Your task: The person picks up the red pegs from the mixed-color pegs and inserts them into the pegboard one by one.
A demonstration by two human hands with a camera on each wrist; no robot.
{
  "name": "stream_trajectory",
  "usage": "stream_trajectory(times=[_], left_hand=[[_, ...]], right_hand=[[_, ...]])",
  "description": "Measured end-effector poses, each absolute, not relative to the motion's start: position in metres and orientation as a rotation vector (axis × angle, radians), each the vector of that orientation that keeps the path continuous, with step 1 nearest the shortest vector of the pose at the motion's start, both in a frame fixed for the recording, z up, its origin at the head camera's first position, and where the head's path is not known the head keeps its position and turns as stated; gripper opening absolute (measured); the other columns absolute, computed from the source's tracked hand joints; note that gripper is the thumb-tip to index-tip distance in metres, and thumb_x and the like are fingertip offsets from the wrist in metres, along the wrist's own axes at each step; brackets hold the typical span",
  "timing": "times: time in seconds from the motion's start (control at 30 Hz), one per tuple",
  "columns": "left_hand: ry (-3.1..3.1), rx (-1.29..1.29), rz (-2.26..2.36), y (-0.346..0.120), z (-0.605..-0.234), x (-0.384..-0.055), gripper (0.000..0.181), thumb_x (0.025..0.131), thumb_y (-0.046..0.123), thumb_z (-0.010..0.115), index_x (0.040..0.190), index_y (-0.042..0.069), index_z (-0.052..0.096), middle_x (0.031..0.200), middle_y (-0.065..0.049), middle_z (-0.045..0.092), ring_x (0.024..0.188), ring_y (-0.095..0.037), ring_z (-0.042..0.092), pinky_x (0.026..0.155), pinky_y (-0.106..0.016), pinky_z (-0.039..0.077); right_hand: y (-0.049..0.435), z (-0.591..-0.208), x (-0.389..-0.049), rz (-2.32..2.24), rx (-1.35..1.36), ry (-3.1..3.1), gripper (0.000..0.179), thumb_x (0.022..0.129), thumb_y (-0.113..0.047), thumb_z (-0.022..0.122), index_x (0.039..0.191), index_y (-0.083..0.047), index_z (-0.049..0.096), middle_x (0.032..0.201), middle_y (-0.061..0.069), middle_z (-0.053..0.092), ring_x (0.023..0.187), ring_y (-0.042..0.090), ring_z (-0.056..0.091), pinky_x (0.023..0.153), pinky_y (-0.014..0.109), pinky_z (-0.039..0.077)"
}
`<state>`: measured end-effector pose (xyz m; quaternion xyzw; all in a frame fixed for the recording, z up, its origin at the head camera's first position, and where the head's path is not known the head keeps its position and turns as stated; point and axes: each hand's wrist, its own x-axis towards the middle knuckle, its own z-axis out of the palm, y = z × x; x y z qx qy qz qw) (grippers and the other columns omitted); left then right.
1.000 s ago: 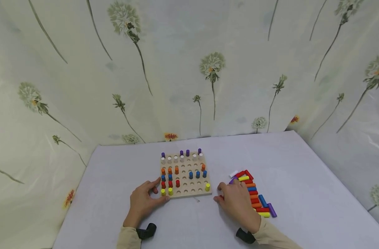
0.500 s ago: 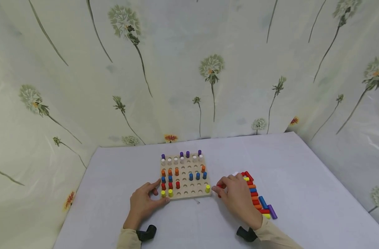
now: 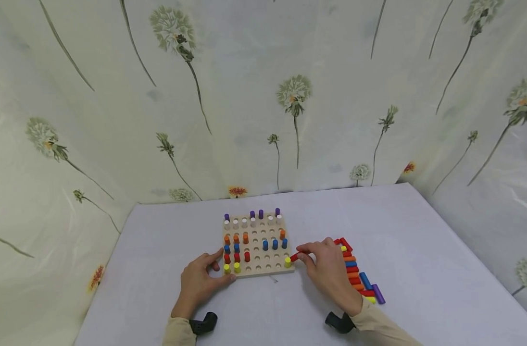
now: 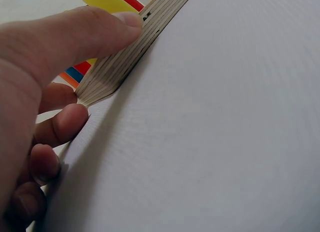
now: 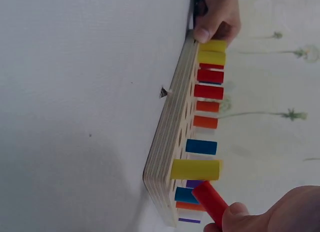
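Note:
A wooden pegboard (image 3: 263,261) lies on the table with coloured pegs upright in rows of holes. My left hand (image 3: 197,279) holds its near left corner; in the left wrist view the thumb (image 4: 110,32) presses the front edge and fingertips touch the side. Between thumb and fingers, my right hand (image 3: 328,269) pinches a red peg (image 3: 294,257). That peg is tilted beside the yellow peg (image 3: 287,262) at the near right corner, above the board in the right wrist view. Whether the two pegs touch, I cannot tell.
Right of the board lies a group of loose pegs (image 3: 353,275), partly hidden by the right hand. A purple peg (image 3: 378,293) lies at its outer edge. White cloth covers the table (image 3: 159,230), and a floral curtain (image 3: 246,96) hangs behind.
My right hand has picked a red peg from the loose group and moved left with it to the board's right edge. The left hand stays at the corner.

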<state>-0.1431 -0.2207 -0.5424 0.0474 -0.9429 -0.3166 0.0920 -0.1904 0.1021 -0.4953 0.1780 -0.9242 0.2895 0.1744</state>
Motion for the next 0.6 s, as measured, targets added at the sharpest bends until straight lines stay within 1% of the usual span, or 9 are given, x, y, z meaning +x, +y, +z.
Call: stream_trajectory(times=[0.2, 0.33, 0.6], left_hand=[[-2.801, 0.136, -0.948, -0.22, -0.543, -0.143, 0.078, 0.063, 0.061, 0.085, 0.132, 0.03, 0.065, 0.076, 0.014, 0.052, 0.067, -0.01, 0.042, 0.062, -0.029, 0.029], [-2.783, 0.124, -0.94, -0.221, -0.544, -0.143, 0.078, 0.063, 0.06, 0.085, 0.131, 0.03, 0.066, 0.075, 0.015, 0.051, 0.066, -0.009, 0.041, 0.061, -0.028, 0.029], [-2.778, 0.112, -0.957, -0.222, -0.544, -0.143, 0.078, 0.062, 0.062, 0.085, 0.131, 0.03, 0.066, 0.076, 0.015, 0.052, 0.065, -0.009, 0.041, 0.061, -0.029, 0.029]], right_hand=[[0.1, -0.491, -0.193, 0.847, 0.493, -2.527, 0.021, 0.079, -0.015, 0.083, 0.1, -0.015, 0.079, 0.086, -0.001, 0.074, 0.074, 0.014, 0.043, 0.068, 0.034, 0.03], [0.094, -0.485, -0.196, 0.871, 0.512, -2.449, 0.021, 0.081, -0.011, 0.081, 0.101, -0.014, 0.079, 0.084, 0.0, 0.074, 0.074, 0.013, 0.043, 0.068, 0.034, 0.031], [0.072, -0.484, -0.201, 1.002, 0.684, -2.37, 0.019, 0.083, -0.011, 0.079, 0.101, -0.016, 0.08, 0.088, -0.005, 0.075, 0.076, 0.008, 0.041, 0.063, 0.026, 0.034]])
